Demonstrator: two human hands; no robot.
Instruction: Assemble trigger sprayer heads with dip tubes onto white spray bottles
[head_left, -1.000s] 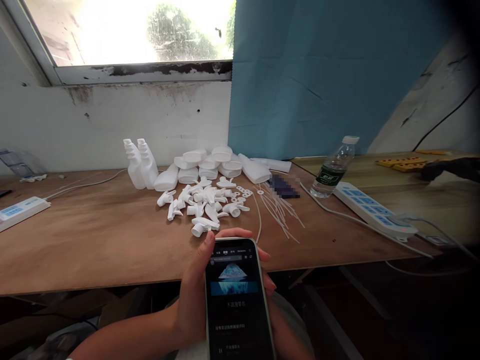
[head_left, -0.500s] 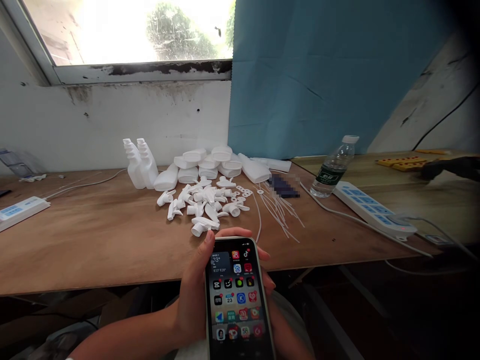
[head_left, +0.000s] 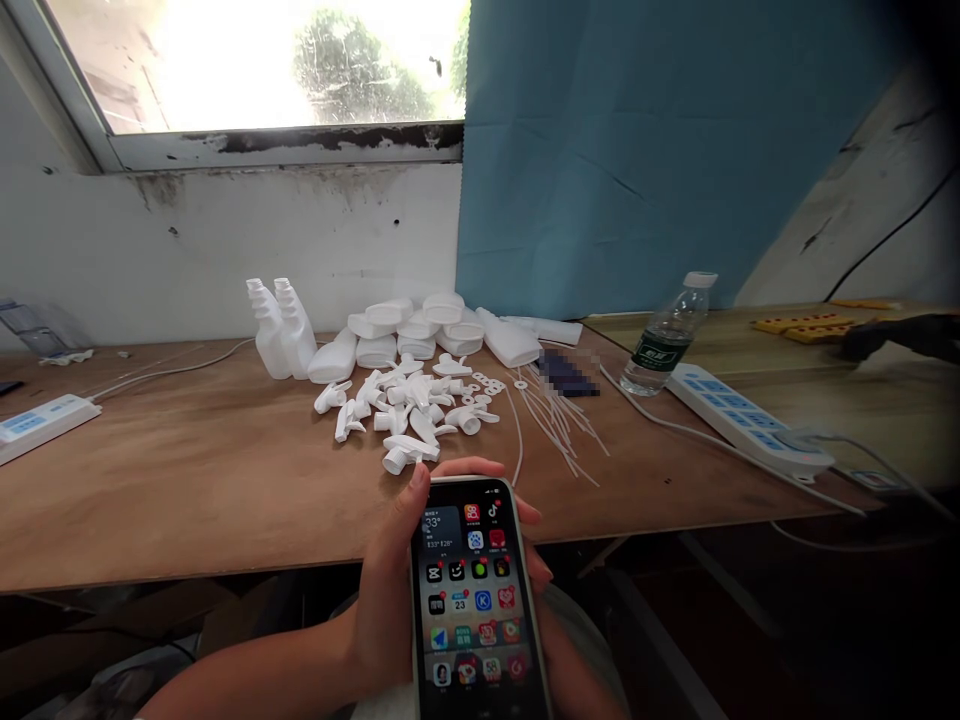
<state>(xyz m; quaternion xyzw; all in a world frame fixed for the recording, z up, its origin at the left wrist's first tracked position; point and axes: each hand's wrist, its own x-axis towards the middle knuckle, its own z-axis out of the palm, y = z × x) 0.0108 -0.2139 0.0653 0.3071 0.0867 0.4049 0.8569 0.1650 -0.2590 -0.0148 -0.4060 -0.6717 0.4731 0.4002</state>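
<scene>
A smartphone (head_left: 480,600) with a lit screen of app icons is held upright at the front edge of the table. My left hand (head_left: 386,580) wraps round its left side, the thumb along the upper left edge. From the right side and behind, my right hand (head_left: 544,590) grips it, its fingertips showing past the right edge. Just beyond the phone lies a loose pile of white spray triggers (head_left: 412,400). Small white rings (head_left: 486,384) and thin white tubes (head_left: 555,425) lie to the right of the pile.
Two white spray bottles (head_left: 281,335) stand upright beside stacked white bottles (head_left: 397,325) on the brown table (head_left: 187,470). A water bottle (head_left: 660,345) and a power strip (head_left: 750,420) are at the right, another power strip (head_left: 45,425) at the left. A dark pixelated object (head_left: 570,372) lies near the tubes.
</scene>
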